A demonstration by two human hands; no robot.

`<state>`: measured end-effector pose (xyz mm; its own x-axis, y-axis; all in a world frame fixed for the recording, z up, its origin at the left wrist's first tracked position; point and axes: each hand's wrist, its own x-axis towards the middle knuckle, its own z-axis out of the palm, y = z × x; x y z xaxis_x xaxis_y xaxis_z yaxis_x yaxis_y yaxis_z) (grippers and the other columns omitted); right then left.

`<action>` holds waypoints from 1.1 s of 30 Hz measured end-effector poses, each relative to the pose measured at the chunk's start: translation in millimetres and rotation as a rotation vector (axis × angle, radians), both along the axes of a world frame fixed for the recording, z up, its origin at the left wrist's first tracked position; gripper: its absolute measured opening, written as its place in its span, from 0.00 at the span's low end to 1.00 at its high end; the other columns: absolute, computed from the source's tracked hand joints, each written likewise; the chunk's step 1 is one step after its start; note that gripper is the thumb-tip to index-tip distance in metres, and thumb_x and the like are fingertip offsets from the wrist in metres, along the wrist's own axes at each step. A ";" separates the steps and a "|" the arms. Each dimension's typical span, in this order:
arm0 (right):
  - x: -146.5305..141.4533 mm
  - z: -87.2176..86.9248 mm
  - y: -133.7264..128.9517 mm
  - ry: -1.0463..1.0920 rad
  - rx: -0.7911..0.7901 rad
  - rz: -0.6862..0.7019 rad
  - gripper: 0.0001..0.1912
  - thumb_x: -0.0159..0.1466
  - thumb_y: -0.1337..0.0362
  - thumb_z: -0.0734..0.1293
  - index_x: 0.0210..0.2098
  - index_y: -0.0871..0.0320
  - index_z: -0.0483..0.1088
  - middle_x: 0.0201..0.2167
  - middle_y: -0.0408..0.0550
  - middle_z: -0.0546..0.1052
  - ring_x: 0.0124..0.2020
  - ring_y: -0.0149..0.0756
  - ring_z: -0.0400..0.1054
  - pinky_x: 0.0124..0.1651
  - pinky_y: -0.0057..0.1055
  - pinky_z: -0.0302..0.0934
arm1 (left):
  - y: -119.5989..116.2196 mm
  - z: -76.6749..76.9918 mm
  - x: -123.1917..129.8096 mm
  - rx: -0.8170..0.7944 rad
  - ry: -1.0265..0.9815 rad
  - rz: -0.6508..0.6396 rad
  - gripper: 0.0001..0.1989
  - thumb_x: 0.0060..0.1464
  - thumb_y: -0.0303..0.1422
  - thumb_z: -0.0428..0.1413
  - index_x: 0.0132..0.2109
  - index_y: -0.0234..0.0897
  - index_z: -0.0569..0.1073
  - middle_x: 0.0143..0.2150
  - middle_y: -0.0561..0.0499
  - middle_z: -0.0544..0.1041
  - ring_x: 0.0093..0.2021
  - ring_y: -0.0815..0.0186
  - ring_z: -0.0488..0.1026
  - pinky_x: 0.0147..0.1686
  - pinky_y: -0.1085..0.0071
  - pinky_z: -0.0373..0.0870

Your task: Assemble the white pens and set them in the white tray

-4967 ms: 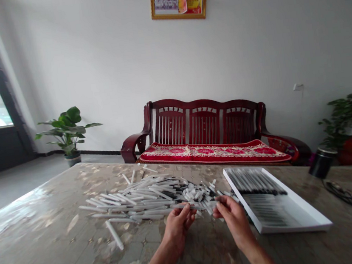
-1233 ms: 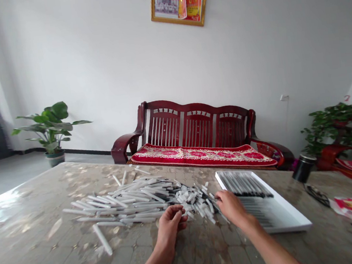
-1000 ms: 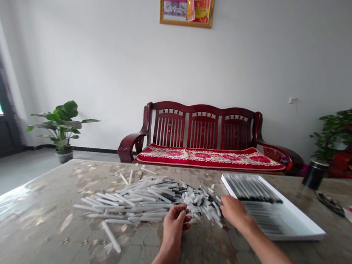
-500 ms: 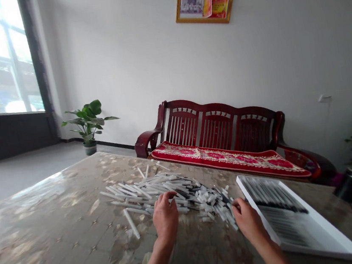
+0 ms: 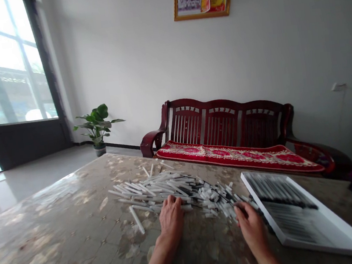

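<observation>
My left hand (image 5: 172, 218) is at the near edge of a pile of whitish pen-barrel-like tubes (image 5: 147, 189). Its fingers are curled down among them, and what they grip is hidden. My right hand (image 5: 249, 223) is beside the small translucent cap-like pieces (image 5: 211, 196) at the pile's right end. Thumb and forefinger are pinched together there; anything between them is too small to make out. Thin dark pieces show among the tubes and caps. One loose tube (image 5: 137, 219) lies left of my left hand.
Right of my right hand, a white shallow tray (image 5: 341, 225) holds rows of pen-like sticks with dark ends. The patterned table (image 5: 90, 245) spreads to the left. Beyond it stand a dark red wooden bench (image 5: 219, 122) and a potted plant (image 5: 97, 120).
The view has shifted slightly to the left. My left hand has lowered its fingers into the tubes. My right hand stays by the caps, its fingers turned more toward the pile.
</observation>
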<state>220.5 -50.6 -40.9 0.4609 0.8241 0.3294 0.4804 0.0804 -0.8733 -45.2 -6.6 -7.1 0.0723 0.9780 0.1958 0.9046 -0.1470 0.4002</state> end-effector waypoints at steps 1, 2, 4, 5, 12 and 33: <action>-0.6 -1.4 0.5 0.006 0.014 0.001 0.19 0.57 0.47 0.62 0.37 0.53 0.74 0.31 0.49 0.79 0.32 0.42 0.74 0.30 0.33 0.66 | 0.4 0.0 0.2 -0.002 0.006 -0.002 0.12 0.53 0.26 0.56 0.45 0.40 0.76 0.49 0.46 0.73 0.51 0.57 0.67 0.47 0.67 0.61; -1.4 -2.4 0.9 0.014 0.027 0.004 0.19 0.57 0.46 0.63 0.37 0.54 0.74 0.31 0.48 0.79 0.31 0.42 0.74 0.30 0.33 0.66 | 0.7 0.1 0.4 -0.004 0.008 -0.002 0.11 0.53 0.26 0.56 0.44 0.40 0.76 0.48 0.46 0.74 0.51 0.57 0.67 0.47 0.68 0.61; -3.8 -3.0 1.0 0.039 0.041 0.024 0.20 0.57 0.46 0.63 0.37 0.54 0.74 0.30 0.48 0.79 0.28 0.40 0.72 0.27 0.32 0.66 | 1.2 0.2 0.9 0.007 -0.011 -0.002 0.09 0.54 0.26 0.56 0.42 0.40 0.75 0.46 0.47 0.75 0.50 0.58 0.68 0.47 0.68 0.61; -5.3 -2.4 0.6 0.054 0.042 0.038 0.20 0.57 0.46 0.63 0.37 0.55 0.74 0.29 0.48 0.79 0.26 0.39 0.72 0.26 0.32 0.66 | 1.5 0.1 1.4 0.032 -0.043 -0.007 0.08 0.54 0.26 0.56 0.41 0.40 0.75 0.45 0.47 0.75 0.49 0.58 0.68 0.47 0.67 0.62; -18.6 10.2 -6.4 0.197 0.059 0.122 0.19 0.56 0.47 0.66 0.35 0.54 0.75 0.20 0.44 0.75 0.21 0.37 0.69 0.23 0.30 0.66 | 5.2 -2.0 13.1 0.355 -0.972 0.078 0.04 0.56 0.35 0.58 0.36 0.40 0.72 0.33 0.52 0.77 0.34 0.64 0.73 0.39 0.70 0.67; -27.3 15.3 -13.5 0.168 0.125 0.234 0.17 0.56 0.48 0.69 0.32 0.57 0.76 0.23 0.47 0.77 0.21 0.36 0.70 0.21 0.28 0.67 | 3.9 15.1 28.1 -0.178 -1.989 0.307 0.11 0.65 0.23 0.49 0.33 0.34 0.70 0.32 0.49 0.80 0.24 0.76 0.75 0.24 0.80 0.73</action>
